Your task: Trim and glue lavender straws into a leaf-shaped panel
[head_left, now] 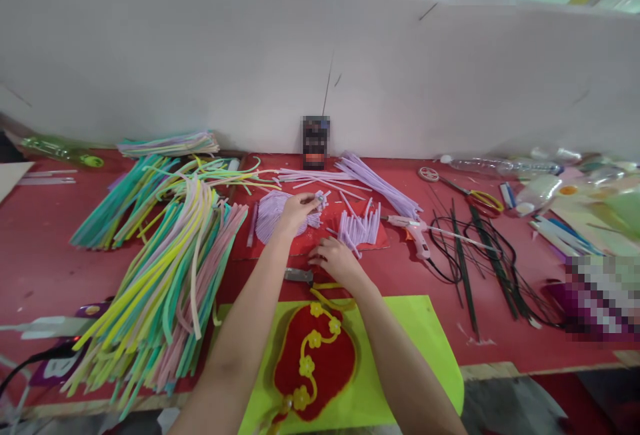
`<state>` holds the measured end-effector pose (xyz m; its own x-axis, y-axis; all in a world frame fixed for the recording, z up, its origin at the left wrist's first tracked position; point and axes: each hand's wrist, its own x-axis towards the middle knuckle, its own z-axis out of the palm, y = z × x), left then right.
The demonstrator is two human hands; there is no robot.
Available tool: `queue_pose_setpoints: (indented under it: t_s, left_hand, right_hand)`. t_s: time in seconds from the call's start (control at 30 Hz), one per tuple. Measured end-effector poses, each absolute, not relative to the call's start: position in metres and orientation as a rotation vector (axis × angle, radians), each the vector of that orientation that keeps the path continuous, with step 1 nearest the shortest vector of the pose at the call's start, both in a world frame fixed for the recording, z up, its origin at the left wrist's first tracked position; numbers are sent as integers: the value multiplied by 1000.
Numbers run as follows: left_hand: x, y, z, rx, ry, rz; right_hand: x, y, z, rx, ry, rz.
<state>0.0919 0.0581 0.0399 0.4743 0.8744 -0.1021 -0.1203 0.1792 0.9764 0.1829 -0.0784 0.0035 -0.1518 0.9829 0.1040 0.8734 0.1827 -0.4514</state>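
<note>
My left hand (299,210) reaches over a heap of short lilac pipe-cleaner pieces (273,212) on the red table and pinches a few of them between its fingertips. My right hand (336,256) rests lower, fingers curled against the table beside another bunch of short lilac pieces (361,227); whether it holds anything is hidden. Just in front of my arms lies a red felt shape with yellow flowers (314,362) on a lime-green sheet (425,342). A dark metal tool (299,276) lies under my right hand.
A big pile of long pastel pipe cleaners (165,268) fills the left. Long lilac stems (380,185), a glue gun (417,232), dark wires (480,255), yellow-handled scissors (483,200) and plastic packets (575,195) lie to the right. A white partition (200,55) stands behind.
</note>
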Motion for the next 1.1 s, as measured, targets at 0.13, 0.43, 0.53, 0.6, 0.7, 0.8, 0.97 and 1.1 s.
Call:
queue_pose_setpoints:
  t_s: [0.13, 0.43, 0.53, 0.6, 0.7, 0.8, 0.97, 1.1]
  left_hand:
    - [93, 60, 37, 1188, 800, 816]
    - [96, 55, 38, 1135, 796, 792]
    - [96, 55, 39, 1161, 802, 778]
    - [96, 56, 38, 1182, 795, 773]
    - [97, 57, 34, 1217, 808, 766]
    - [101, 54, 28, 1285, 810, 724]
    - [117, 38, 19, 1345, 700, 594]
    - [131, 24, 13, 1382, 656, 511]
  right_hand:
    - [179, -76, 2, -1790, -2132, 425]
    - [173, -77, 8, -1879, -2152, 421]
    - [174, -78, 6, -1853, -2126, 437]
    - [177, -79, 6, -1785, -2045, 492]
    - [185, -80, 10, -1640, -1735, 504]
    - [196, -83, 18, -1577, -1318, 363]
    - [213, -85, 24, -1630, -887, 270]
    - [223, -84, 19, -1670, -775, 286]
